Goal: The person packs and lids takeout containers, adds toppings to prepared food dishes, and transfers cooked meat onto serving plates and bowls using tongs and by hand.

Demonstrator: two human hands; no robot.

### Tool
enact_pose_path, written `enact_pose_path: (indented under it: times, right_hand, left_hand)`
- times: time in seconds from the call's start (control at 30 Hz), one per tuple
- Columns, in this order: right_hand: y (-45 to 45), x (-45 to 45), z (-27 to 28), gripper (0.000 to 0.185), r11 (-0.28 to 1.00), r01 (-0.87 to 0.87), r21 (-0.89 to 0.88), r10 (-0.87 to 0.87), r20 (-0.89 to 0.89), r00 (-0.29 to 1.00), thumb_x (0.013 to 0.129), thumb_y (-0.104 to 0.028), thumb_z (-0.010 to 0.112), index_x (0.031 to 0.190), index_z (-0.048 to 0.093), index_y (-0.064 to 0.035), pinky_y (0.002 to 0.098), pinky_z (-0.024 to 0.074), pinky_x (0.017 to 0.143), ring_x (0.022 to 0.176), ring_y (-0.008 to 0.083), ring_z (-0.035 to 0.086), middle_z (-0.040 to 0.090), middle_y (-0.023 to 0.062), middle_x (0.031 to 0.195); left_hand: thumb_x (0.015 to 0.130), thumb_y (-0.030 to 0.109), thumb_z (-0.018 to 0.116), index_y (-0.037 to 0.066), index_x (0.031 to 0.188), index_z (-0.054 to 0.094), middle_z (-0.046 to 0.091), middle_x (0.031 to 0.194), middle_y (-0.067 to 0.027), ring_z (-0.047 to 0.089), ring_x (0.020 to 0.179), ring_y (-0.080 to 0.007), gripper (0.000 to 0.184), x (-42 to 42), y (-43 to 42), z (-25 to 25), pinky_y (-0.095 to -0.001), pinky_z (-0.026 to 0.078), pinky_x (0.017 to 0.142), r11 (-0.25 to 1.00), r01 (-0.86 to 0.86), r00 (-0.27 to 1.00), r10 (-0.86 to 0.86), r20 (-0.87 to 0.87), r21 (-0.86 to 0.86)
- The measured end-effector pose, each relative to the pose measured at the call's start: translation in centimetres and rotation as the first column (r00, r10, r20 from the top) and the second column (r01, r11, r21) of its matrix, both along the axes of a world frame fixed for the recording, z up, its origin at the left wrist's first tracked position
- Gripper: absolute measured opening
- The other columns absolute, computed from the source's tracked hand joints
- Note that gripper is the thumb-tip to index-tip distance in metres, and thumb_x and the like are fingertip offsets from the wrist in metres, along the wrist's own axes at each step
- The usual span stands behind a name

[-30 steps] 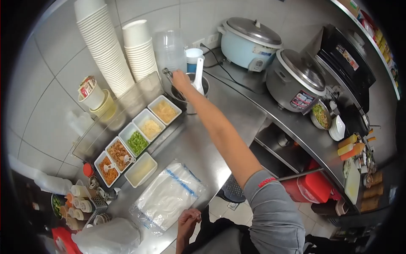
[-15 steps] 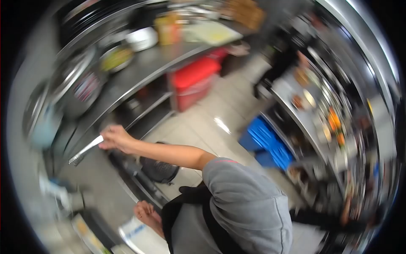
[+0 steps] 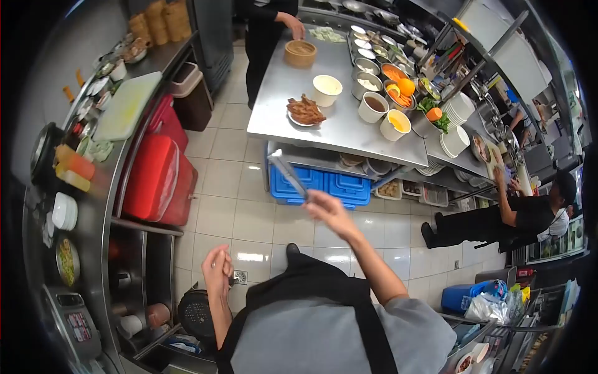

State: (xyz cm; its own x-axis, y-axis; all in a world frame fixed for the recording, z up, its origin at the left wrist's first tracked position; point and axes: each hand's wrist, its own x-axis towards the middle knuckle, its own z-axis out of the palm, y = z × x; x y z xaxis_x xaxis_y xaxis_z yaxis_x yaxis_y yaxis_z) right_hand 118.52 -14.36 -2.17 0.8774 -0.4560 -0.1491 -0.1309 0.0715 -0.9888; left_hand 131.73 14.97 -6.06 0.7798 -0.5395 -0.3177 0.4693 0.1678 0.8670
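Observation:
Metal tongs (image 3: 288,171) point up and to the left from my right hand (image 3: 330,214), whose fingers are wrapped round their lower end. They are over the floor, in front of the blue lidded bins (image 3: 349,187). Lower left, my left hand (image 3: 217,267) is raised with its fingers curled together; whether anything small is inside cannot be made out. On the steel table ahead are a plate of browned strips (image 3: 305,111), a white tub with pale contents (image 3: 327,90), a tub of brown liquid (image 3: 373,106) and a tub of yellow liquid (image 3: 395,124).
A person in black (image 3: 529,212) works at the counter on the right. Another person's hand (image 3: 291,25) is near a bamboo steamer (image 3: 300,55). Red bins (image 3: 159,177) and a cutting board (image 3: 128,106) are on the left. A black stool (image 3: 198,313) stands at lower left.
The view has swung from the counter with food trays and rice cookers to the central table. My right hand has left the metal container and now carries the tongs. My left hand has risen.

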Motion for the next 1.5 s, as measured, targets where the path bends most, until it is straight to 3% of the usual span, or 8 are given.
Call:
enact_pose_path:
  times: [0.13,0.2,0.37,0.47,0.67,0.9,1.03,1.5]
  right_hand:
    - [-9.9,-0.9,1.3,0.032,0.896,0.328,-0.299,-0.339,0.016,0.941,0.086,-0.016,0.057,0.114,0.056,-0.0002,0.0184,0.0394,0.056,0.065,0.0046,0.048,0.063,0.0018,0.083]
    - [-14.2,0.3,2.0,0.028,0.748,0.362,-0.556,-0.459,-0.041,0.887,0.081,-0.013,0.06,0.107,0.061,-0.0017,0.025,0.0421,0.06,0.064,0.0118,0.052,0.059,0.0066,0.078]
    - [-20.9,6.2,3.1,0.022,0.41,0.25,-0.877,-0.587,-0.044,0.808,0.074,-0.012,0.063,0.095,0.065,-0.0047,0.0364,0.0455,0.069,0.079,0.0303,0.058,0.06,0.0129,0.081]
    - [-22.5,9.4,3.8,0.02,0.289,0.045,-0.956,-0.626,-0.154,0.764,0.071,-0.012,0.064,0.09,0.066,-0.006,0.0385,0.0463,0.071,0.081,0.03,0.058,0.061,0.0113,0.084]
    - [-24.2,13.8,1.7,0.014,0.261,-0.078,-0.962,-0.683,-0.241,0.69,0.068,-0.01,0.063,0.082,0.067,-0.009,0.0402,0.0462,0.067,0.08,0.0257,0.059,0.06,0.0072,0.078]
    - [-25.3,16.0,1.8,0.008,0.254,-0.143,-0.957,-0.688,-0.282,0.669,0.069,-0.006,0.056,0.068,0.063,-0.0067,0.0388,0.0467,0.058,0.069,0.0262,0.059,0.059,0.0075,0.069]
    - [-25.9,16.2,3.0,0.009,0.259,-0.167,-0.951,-0.658,-0.3,0.69,0.068,-0.005,0.054,0.066,0.062,-0.0063,0.0391,0.047,0.059,0.07,0.0262,0.059,0.059,0.0075,0.07]
    - [-29.7,12.5,1.9,0.014,0.282,-0.154,-0.947,-0.575,-0.295,0.763,0.066,0.002,0.053,0.067,0.062,-0.0089,0.038,0.0414,0.063,0.075,0.0234,0.059,0.059,0.0042,0.072]
  left_hand:
    - [0.089,0.013,0.054,0.0,0.101,0.06,0.05,0.071,-0.0002,0.038,0.05,-0.0027,0.019,5.4,-8.8,0.7,-0.0174,0.03,0.046,0.987,0.147,0.988,-0.149,0.033,0.059]
    - [0.086,0.013,0.057,0.001,0.099,0.062,0.05,0.073,0.0006,0.039,0.053,-0.0022,0.019,8.2,-12.4,2.0,-0.0169,0.03,0.047,0.961,0.208,0.966,-0.231,0.115,0.181]
    - [0.083,0.012,0.061,0.002,0.098,0.064,0.05,0.08,0.0027,0.04,0.064,-0.002,0.018,15.6,-20.3,2.3,-0.0165,0.031,0.048,0.945,0.228,0.941,-0.276,0.196,0.236]
    - [0.083,0.013,0.061,0.003,0.098,0.064,0.052,0.082,0.0014,0.042,0.065,-0.0024,0.018,20.2,-24.1,0.7,-0.0166,0.032,0.048,0.916,0.296,0.917,-0.352,0.187,0.269]
    - [0.084,0.015,0.059,0.001,0.117,0.054,0.062,0.089,-0.0039,0.049,0.06,-0.0032,0.036,24.8,-33.6,-3.4,-0.016,0.038,0.049,0.737,0.586,0.733,-0.659,0.167,0.335]
    - [0.083,0.011,0.059,0.005,0.138,0.014,0.065,0.087,-0.0126,0.048,0.05,-0.0064,0.071,23.5,-41.4,-6.4,-0.0193,0.044,0.045,0.642,0.747,0.652,-0.758,-0.003,0.173]
    - [0.084,0.009,0.056,0.007,0.129,0.023,0.064,0.087,-0.0168,0.044,0.048,-0.0052,0.056,23.1,-42.5,-7.0,-0.0201,0.043,0.045,0.648,0.75,0.655,-0.756,-0.015,0.134]
    - [0.084,0.006,0.054,0.008,0.131,0.022,0.064,0.085,-0.017,0.041,0.046,-0.0041,0.058,22.7,-42.8,-7.6,-0.0196,0.043,0.045,0.668,0.721,0.684,-0.729,-0.029,0.183]
